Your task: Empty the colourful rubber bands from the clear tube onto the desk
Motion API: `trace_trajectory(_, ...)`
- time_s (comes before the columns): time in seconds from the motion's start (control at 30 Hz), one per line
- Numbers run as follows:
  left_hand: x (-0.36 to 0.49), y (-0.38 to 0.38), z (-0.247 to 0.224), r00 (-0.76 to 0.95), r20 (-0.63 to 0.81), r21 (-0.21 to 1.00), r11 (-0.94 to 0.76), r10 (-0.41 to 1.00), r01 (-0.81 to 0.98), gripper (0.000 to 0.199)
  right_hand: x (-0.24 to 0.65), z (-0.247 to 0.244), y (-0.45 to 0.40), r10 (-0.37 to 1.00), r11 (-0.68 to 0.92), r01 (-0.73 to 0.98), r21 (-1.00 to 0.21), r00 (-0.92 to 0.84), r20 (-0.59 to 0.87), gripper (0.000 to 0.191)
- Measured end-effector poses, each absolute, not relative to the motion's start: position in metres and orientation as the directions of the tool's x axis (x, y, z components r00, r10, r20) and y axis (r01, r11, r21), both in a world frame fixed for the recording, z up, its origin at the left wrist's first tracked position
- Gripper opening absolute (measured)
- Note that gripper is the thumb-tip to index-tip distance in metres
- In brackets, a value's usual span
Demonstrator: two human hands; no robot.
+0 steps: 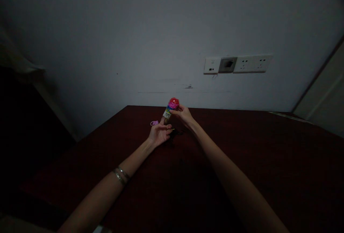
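A small bottle-like container [171, 107] with a rounded red and pink top and a blue, green and white label is tilted above the dark table. My right hand [183, 115] grips its side between thumb and fingers. The palm of my left hand [160, 134] faces up below it, with a finger or the thumb at the container's lower end and other fingers apart and curled. Just left of the container lies a small pink loop-shaped item [154, 122]. Something dark and thin, too dim to make out, is on the table by my left fingertips.
The dark red table [231, 147] meets a pale wall [161, 47] behind the hands. Socket plates [252, 64] are on the wall at the right. At the left edge hangs some cloth [18, 61] above a dark area.
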State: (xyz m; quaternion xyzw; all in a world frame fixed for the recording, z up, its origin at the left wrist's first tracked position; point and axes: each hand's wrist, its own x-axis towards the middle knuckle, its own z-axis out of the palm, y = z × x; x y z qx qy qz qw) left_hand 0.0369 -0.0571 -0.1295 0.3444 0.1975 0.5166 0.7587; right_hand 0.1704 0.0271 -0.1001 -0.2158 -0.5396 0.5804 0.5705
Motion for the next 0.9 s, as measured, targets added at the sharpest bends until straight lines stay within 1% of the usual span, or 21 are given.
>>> trace_trajectory(0.13,0.038,-0.054,-0.132,0.368,0.030,0.704,0.242,0.929,-0.668,0.037,0.162,-0.106,0.019,0.892,0.206,-0.428,-0.880,-0.287,0.349,0.040)
trace_trajectory(0.2,0.037,-0.053,-0.133,0.375,0.009,0.712,0.258,0.927,-0.653,0.038,0.161,-0.108,0.017,0.895,0.200,-0.422,-0.884,-0.289,0.340,0.039)
trace_trajectory(0.3,0.036,-0.052,-0.133,0.403,0.005,0.733,0.271,0.915,-0.624,0.045,0.164,-0.108,0.019,0.902,0.209,-0.402,-0.891,-0.273,0.335,0.039)
trace_trajectory(0.47,0.035,-0.055,-0.133,0.436,0.022,0.774,0.261,0.899,-0.577,0.067,0.175,-0.105,0.032,0.915,0.254,-0.377,-0.891,-0.205,0.348,0.042)
trace_trajectory(0.57,0.036,-0.054,-0.135,0.438,0.029,0.789,0.248,0.898,-0.561,0.070,0.180,-0.102,0.036,0.916,0.247,-0.391,-0.887,-0.203,0.345,0.044)
trace_trajectory(0.67,0.035,-0.050,-0.139,0.409,0.030,0.783,0.233,0.912,-0.576,0.064,0.185,-0.099,0.037,0.920,0.250,-0.400,-0.882,-0.186,0.345,0.043)
trace_trajectory(0.8,0.032,-0.045,-0.144,0.358,-0.005,0.765,0.234,0.934,-0.600,0.045,0.192,-0.094,0.036,0.934,0.257,-0.386,-0.886,-0.136,0.331,0.043)
trace_trajectory(0.9,0.031,-0.042,-0.145,0.318,-0.063,0.761,0.251,0.946,-0.599,0.031,0.197,-0.091,0.036,0.936,0.274,-0.400,-0.875,-0.100,0.339,0.042)
